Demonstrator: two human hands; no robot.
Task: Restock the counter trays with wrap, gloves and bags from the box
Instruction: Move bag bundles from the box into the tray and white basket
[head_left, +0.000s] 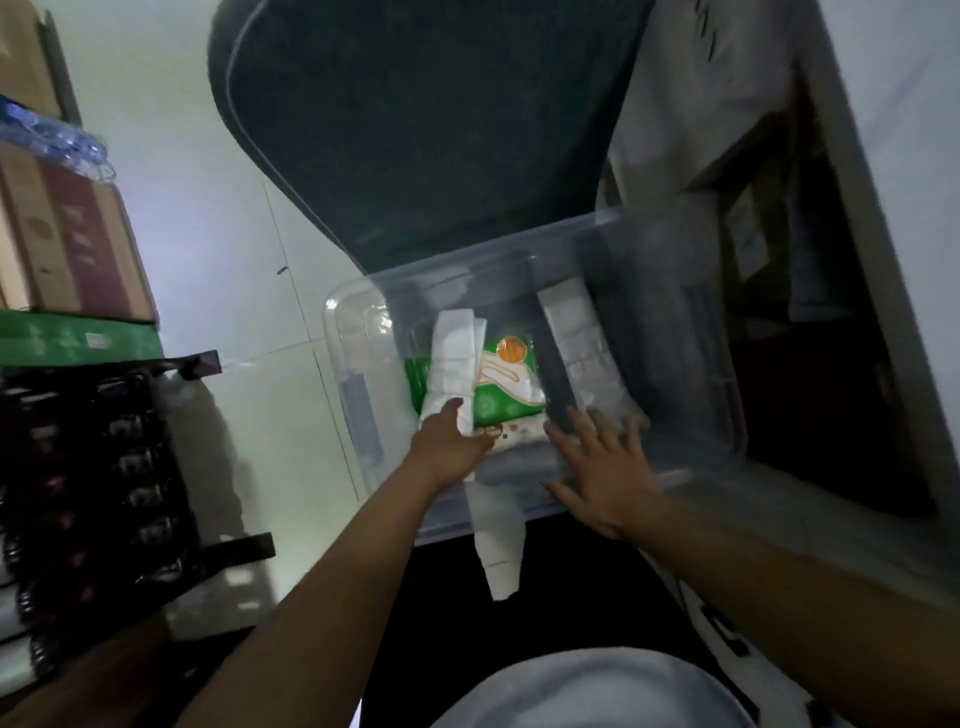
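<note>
Clear plastic box (691, 332), lid off, on the floor. Inside, green pack (506, 376) flat between a white bundle (453, 358) and white stack (582, 338); bundle's long axis away from the body. Left hand (447, 441) nearer, fingers curled on bundle's near end. Right hand (605, 467) spread, holding nothing.
</note>
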